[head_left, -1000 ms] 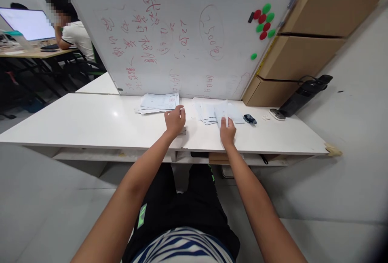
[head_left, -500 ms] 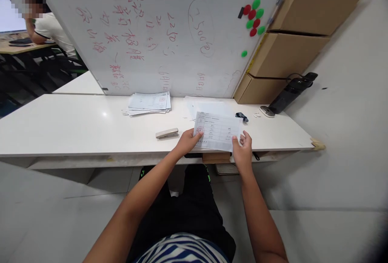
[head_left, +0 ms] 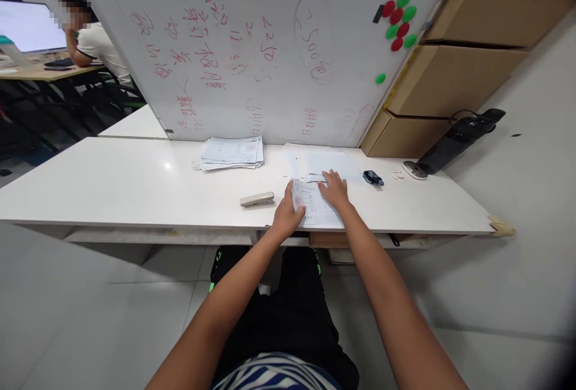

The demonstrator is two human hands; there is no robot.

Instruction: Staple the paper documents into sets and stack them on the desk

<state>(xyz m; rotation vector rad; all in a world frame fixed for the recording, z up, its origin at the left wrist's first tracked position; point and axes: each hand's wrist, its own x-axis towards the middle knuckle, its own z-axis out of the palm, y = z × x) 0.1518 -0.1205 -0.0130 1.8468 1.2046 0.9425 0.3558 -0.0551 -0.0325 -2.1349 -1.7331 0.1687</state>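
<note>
A printed form sheet [head_left: 315, 207] lies flat on the white table [head_left: 112, 186] near its front edge. My left hand [head_left: 288, 217] presses on the sheet's left edge, fingers closed against the paper. My right hand [head_left: 335, 187] lies flat and open on the sheet's top right part. A beige stapler [head_left: 257, 200] rests just left of my left hand. More loose white sheets [head_left: 324, 162] lie behind the form.
A stack of forms [head_left: 231, 153] sits at the foot of a leaning whiteboard [head_left: 270, 48] with red writing and magnets [head_left: 398, 15]. A small dark object [head_left: 372, 177], cardboard boxes [head_left: 441, 72] and a black device [head_left: 454, 141] stand at right. Another person [head_left: 90, 42] sits far left.
The form, held up in both hands half a second ago, now lies on the table under both hands. A second ago my left hand was by the stapler and my right among the loose sheets.
</note>
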